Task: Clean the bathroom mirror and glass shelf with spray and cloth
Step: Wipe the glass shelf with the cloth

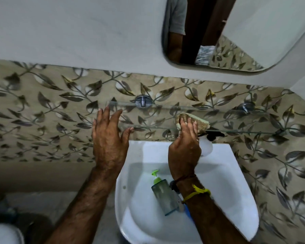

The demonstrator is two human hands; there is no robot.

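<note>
The cloth (pixel 192 121) is a tan, ribbed rag. It lies bunched up on top of the glass shelf (pixel 165 110), near the middle of it. The right hand (pixel 185 148) presses down on the cloth with its fingers (pixel 189 125) laid flat over it. The hand is not a fist; the fingers are bent a little and hold the cloth against the glass.

The glass shelf is long and see-through. It sticks out from the wall and is held by two shiny metal pegs (pixel 142 102). You can see the leaf tiles (pixel 42 111) right through it.

The left hand (pixel 109 136) is open, with its fingers spread wide. It holds nothing. Its fingertips rest at the left end of the shelf, with the thumb near the front edge.

A white spray bottle (pixel 207 147) with a black top stands just under the shelf, at the back of the sink (pixel 236 191), partly hidden by the right hand. A clear bottle with a green pump (pixel 163 194) lies on its side in the white sink, close to the right wrist. The right wrist wears a yellow thread (pixel 199 191) and a dark band.

The mirror (pixel 227 32) hangs on the plain wall above the shelf, up and to the right. It shows a grey sleeve and a brown door.
</note>
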